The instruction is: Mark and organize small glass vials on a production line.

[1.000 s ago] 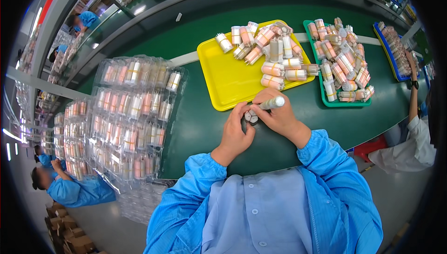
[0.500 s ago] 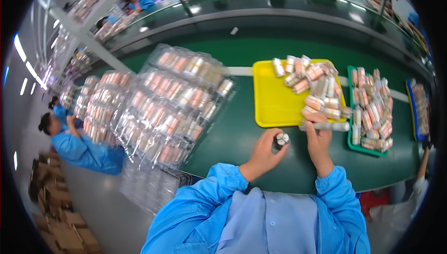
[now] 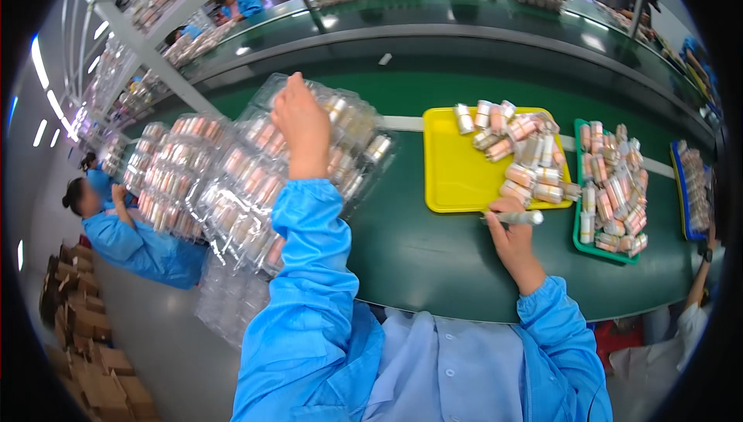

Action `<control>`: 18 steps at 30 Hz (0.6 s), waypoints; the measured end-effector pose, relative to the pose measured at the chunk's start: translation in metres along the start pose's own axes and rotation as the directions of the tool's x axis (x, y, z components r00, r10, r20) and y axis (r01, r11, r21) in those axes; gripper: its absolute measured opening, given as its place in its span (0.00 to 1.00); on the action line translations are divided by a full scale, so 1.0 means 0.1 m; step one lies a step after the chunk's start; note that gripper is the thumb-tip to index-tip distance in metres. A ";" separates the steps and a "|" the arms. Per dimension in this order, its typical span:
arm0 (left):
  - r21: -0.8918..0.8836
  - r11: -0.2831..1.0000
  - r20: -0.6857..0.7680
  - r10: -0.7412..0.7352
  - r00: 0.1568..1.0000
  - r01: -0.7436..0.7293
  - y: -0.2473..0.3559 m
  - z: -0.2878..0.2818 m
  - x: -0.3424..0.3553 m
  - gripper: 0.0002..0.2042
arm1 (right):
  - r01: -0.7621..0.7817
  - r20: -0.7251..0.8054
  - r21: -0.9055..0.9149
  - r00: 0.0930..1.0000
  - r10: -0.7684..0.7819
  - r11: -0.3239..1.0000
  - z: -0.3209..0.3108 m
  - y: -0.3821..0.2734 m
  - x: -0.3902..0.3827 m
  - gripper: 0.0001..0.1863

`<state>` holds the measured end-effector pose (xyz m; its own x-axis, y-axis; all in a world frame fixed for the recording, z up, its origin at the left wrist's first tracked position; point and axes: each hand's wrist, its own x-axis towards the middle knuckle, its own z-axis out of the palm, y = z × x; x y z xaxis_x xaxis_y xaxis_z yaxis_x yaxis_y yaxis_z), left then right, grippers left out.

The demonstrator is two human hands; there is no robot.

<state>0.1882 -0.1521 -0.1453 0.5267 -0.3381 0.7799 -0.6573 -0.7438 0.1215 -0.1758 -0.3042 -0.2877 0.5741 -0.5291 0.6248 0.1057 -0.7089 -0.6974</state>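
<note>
My left hand (image 3: 303,121) reaches over the far part of a clear plastic blister tray (image 3: 377,166) filled with rows of pink, white and gold cylinders. Its fingers are drawn together, and what is under the fingertips is hidden. In front of the yellow tray (image 3: 450,182), my right hand (image 3: 512,242) is closed around a clear, whitish plastic tube (image 3: 520,217), whose white end sticks out to the right. Several plastic-wrapped bundles of pink and white cylinders (image 3: 520,174) lie in the yellow tray's right half.
Right of the yellow tray stands a green tray (image 3: 579,224) heaped with similar bundles. Beyond it is a blue tray (image 3: 685,213). More filled blister trays (image 3: 174,166) are stacked at the left, near a person in blue (image 3: 139,244). A small white piece (image 3: 385,59) lies on the green belt.
My left hand has gone from beside the right hand, where it held a small bundle of cylinders, up and left over the blister tray. The right hand has shifted slightly left with the tube.
</note>
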 end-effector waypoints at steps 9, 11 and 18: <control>-0.534 0.838 0.171 0.233 0.957 -0.109 1.46 0.52 -0.64 0.11 | 0.020 0.094 -0.033 0.995 -0.017 0.999 0.01 0.02 -0.02 0.09; -0.570 0.818 0.288 0.278 0.916 -0.070 1.80 0.86 -0.73 0.12 | 0.068 0.114 -0.056 0.992 -0.061 0.996 0.02 -0.02 -0.01 0.09; -0.416 0.909 0.524 0.274 0.806 -0.039 2.12 1.54 -0.80 0.14 | 0.176 0.122 -0.129 0.979 -0.161 0.976 0.01 -0.09 0.06 0.12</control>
<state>0.0897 -0.3712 -0.2766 0.5269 -0.7790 0.3400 -0.8418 -0.4229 0.3356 -0.1724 -0.3009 -0.2777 0.6444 -0.3474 0.6813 0.0997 -0.8451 -0.5252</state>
